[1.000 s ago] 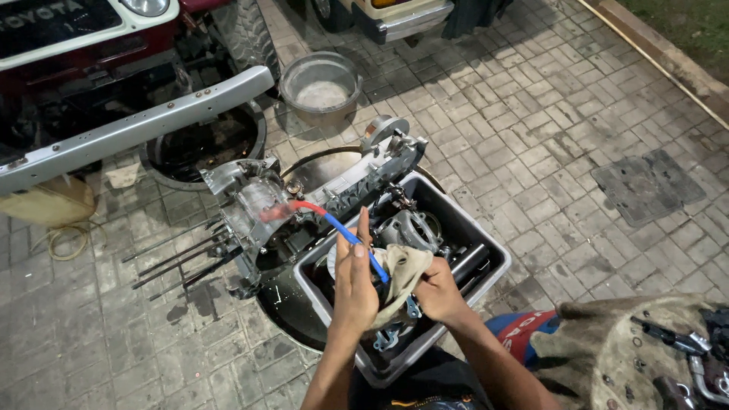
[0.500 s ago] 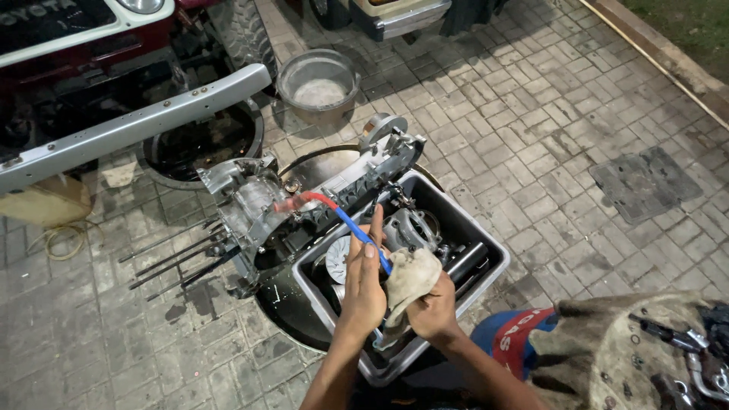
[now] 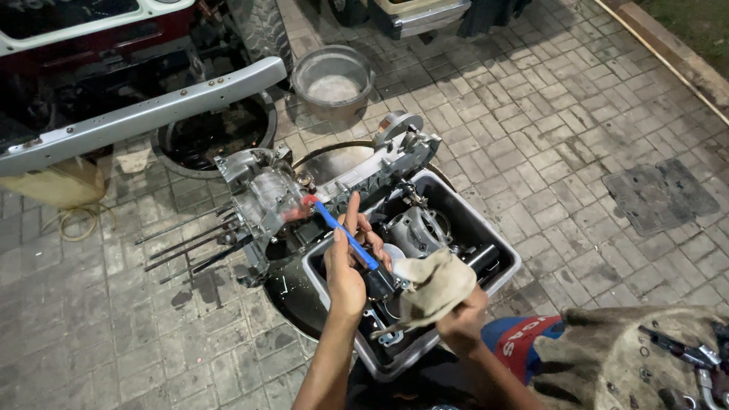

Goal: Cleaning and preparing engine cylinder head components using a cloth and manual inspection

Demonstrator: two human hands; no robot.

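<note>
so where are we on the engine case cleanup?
Done: engine case is stripped, studs bare, propped on the tub's edge. In hand: left hand holds a blue-handled brush by the case; right hand holds a rag. Left: loose parts sit in the tub, nothing refitted.

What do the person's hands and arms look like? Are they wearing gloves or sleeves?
No gloves. The left hand and the right hand are both bare, and both forearms are bare as far as the picture shows, with no sleeves in view. I see no watch, ring or bracelet on either one. The fingers look smudged, though the dim light makes that hard to tell.
</note>
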